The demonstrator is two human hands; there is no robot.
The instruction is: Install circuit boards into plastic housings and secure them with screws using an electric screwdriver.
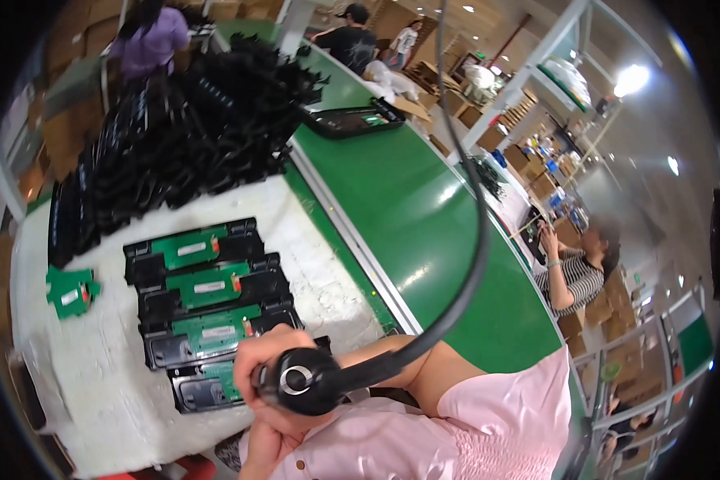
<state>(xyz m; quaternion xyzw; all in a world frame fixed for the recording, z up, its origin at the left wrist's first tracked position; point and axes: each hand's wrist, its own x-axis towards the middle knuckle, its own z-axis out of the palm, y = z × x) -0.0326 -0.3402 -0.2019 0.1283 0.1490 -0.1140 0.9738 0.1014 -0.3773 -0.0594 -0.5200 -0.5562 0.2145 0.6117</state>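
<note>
My right hand is wrapped round what looks like a corded electric screwdriver, seen from its round black end. A thick black cable runs from it up to the top of the view. Just below, close to my body, my left hand is closed; what its fingers hold is hidden. Beyond the hands, several black plastic housings lie in a column, each with a green circuit board in it. My right hand and the tool partly cover the nearest ones.
White sheeting covers the bench, with a loose green board at left. A big heap of black parts lies behind. A green conveyor runs alongside, bearing a black housing. A person in stripes stands across it.
</note>
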